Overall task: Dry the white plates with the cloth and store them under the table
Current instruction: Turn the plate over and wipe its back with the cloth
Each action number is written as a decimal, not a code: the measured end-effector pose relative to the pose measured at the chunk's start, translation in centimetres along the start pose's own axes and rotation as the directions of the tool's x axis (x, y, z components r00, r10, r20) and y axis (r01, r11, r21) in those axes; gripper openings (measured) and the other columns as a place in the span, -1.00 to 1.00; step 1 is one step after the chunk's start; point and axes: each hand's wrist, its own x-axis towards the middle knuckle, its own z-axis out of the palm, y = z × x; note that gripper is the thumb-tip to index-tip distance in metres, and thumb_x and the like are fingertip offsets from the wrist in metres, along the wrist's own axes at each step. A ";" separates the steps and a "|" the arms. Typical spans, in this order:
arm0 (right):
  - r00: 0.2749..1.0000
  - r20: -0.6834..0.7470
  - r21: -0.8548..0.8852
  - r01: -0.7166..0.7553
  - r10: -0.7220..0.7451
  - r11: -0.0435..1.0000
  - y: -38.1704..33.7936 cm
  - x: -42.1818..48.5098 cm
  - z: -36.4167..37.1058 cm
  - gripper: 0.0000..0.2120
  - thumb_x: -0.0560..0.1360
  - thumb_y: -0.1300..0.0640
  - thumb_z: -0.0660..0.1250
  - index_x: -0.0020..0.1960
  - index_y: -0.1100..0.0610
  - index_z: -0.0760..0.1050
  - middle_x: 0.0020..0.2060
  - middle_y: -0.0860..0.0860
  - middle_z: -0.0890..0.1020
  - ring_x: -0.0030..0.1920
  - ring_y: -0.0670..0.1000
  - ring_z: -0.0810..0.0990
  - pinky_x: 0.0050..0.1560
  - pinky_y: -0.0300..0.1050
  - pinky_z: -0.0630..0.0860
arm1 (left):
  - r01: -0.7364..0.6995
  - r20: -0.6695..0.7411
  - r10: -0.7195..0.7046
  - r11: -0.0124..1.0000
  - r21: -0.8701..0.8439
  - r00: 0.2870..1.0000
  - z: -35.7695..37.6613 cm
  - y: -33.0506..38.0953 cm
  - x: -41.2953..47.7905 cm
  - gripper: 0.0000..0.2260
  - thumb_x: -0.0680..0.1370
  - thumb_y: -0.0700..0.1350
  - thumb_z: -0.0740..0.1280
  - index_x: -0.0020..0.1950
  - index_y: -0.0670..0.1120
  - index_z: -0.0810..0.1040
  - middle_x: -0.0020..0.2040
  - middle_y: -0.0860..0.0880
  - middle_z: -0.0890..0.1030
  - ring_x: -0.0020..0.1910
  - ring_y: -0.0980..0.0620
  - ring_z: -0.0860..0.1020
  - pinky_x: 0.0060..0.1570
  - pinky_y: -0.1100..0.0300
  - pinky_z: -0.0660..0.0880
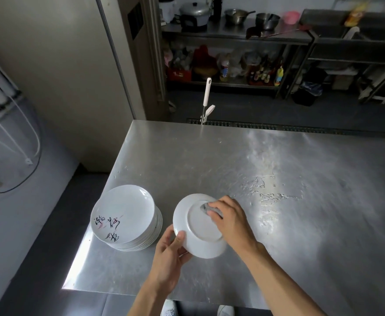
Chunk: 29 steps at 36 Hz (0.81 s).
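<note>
While my left hand (pixel 171 252) gripped the lower-left rim of a white plate (pixel 198 226) turned underside up, low in the frame's centre above the steel table (pixel 278 179), my right hand (pixel 229 216) pressed a grey cloth (pixel 206 207) against its base, fingers curled over it. Just left stood a stack of white plates (pixel 125 216) (the top one bore brush-painted characters). Water beads (pixel 269 192) lay to the right.

Brushed metal desk (pixel 209 156), dull sheen, scuffed, wet droplet patches. Glossy glazed white on stack of plates (pixel 124 215), painted black marks on top. Smooth, less shiny underside on held plate (pixel 198 236). Soft grey cloth (pixel 206 207), crumpled, matt. Metal shelf (pixel 228 33) behind.
</note>
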 end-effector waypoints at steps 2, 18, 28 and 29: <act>1.000 0.010 0.010 0.016 -0.017 1.000 -0.6 0.6 0.3 -0.82 0.54 0.16 0.46 0.14 0.11 0.68 -0.02 -0.02 0.59 0.06 0.03 0.56 0.17 -0.18 0.47 | 0.003 0.007 -0.003 1.000 -0.001 1.000 0.3 0.0 -0.1 -0.78 0.68 -0.17 0.29 0.31 -0.08 0.62 0.12 -0.19 0.72 0.02 -0.07 0.69 0.00 0.04 0.68; 1.000 -0.005 0.225 -0.010 0.012 0.974 -0.6 -0.6 0.6 -0.79 0.58 -0.02 0.40 0.21 -0.11 0.58 0.07 -0.18 0.47 0.13 -0.13 0.57 0.15 -0.16 0.55 | -0.133 -0.131 0.109 0.971 -0.197 0.985 -0.7 2.1 0.8 -0.70 0.73 -0.19 0.21 0.44 -0.03 0.54 0.28 -0.12 0.70 0.14 -0.06 0.71 -0.01 0.07 0.69; 0.980 0.018 0.559 -0.175 0.199 0.811 -2.0 2.7 -1.9 -0.80 0.55 0.10 0.44 0.14 -0.11 0.62 0.01 -0.23 0.69 0.05 -0.19 0.65 0.03 -0.36 0.52 | -0.078 0.014 0.080 0.991 -0.113 0.997 -2.5 2.2 0.9 -0.61 0.62 -0.14 0.33 0.46 0.06 0.56 0.37 -0.05 0.64 0.18 0.02 0.68 0.02 0.02 0.67; 0.980 0.035 0.572 -0.179 0.195 0.800 -2.0 2.8 -2.0 -0.81 0.54 0.10 0.44 0.12 -0.12 0.62 0.01 -0.22 0.69 0.05 -0.16 0.65 0.02 -0.34 0.53 | -0.071 0.037 0.074 0.994 -0.089 0.997 -2.6 2.5 0.9 -0.60 0.61 -0.15 0.36 0.46 0.07 0.55 0.37 -0.07 0.64 0.18 0.00 0.69 0.03 -0.01 0.67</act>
